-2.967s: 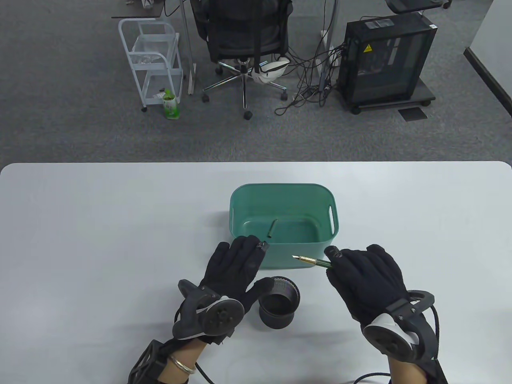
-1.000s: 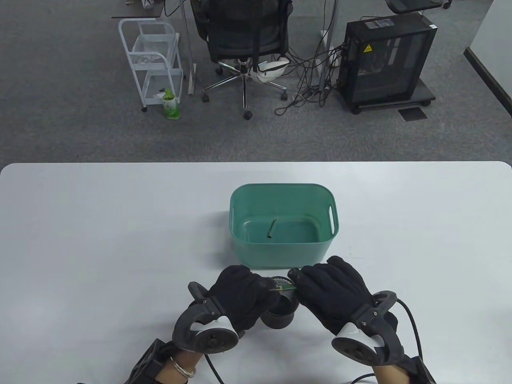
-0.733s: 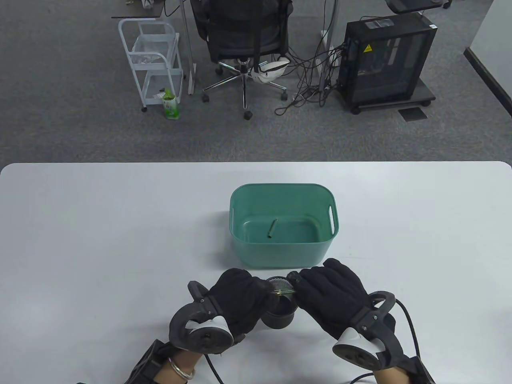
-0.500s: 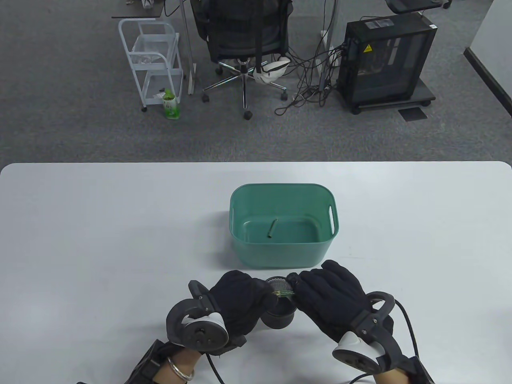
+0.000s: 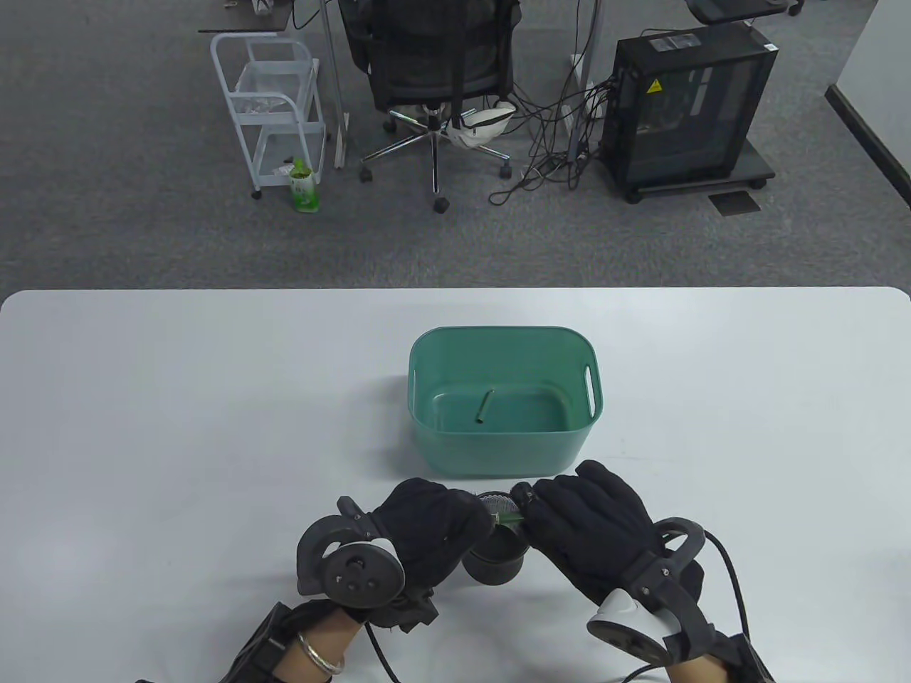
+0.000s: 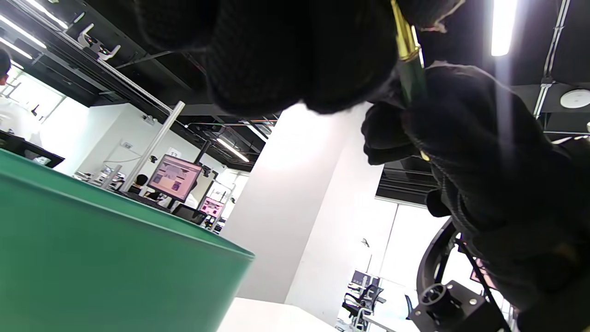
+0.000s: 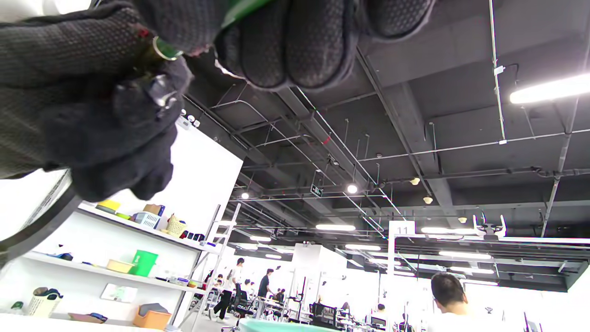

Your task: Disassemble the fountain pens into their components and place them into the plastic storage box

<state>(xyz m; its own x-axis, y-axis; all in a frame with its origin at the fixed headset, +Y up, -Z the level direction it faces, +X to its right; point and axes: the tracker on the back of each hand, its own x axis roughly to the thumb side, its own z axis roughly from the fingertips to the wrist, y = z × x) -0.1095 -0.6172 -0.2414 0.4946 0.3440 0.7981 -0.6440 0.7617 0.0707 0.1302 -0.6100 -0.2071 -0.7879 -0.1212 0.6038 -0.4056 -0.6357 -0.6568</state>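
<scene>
Both gloved hands meet over a black mesh pen cup (image 5: pixel 498 558) just in front of the green plastic storage box (image 5: pixel 427 398). Between them is a green fountain pen (image 5: pixel 507 518) with gold trim. My left hand (image 5: pixel 434 530) grips its nib end and my right hand (image 5: pixel 569 516) grips its barrel. In the left wrist view the pen (image 6: pixel 410 69) runs from my left fingers (image 6: pixel 299 50) into my right hand (image 6: pixel 470 138). The right wrist view shows the pen's gold ring (image 7: pixel 163 50) between the gloves. A green pen cap (image 5: pixel 485 406) lies on the box floor.
The white table (image 5: pixel 178 427) stretches out on both sides of the box. Beyond its far edge stand an office chair (image 5: pixel 434 64), a white trolley (image 5: pixel 270 107) and a black computer case (image 5: pixel 683 107). Cables trail from both wrists.
Three seconds ago my right hand held the pen alone by the box; the hands have since met over the cup. In the last second my left wrist has rolled, turning its tracker.
</scene>
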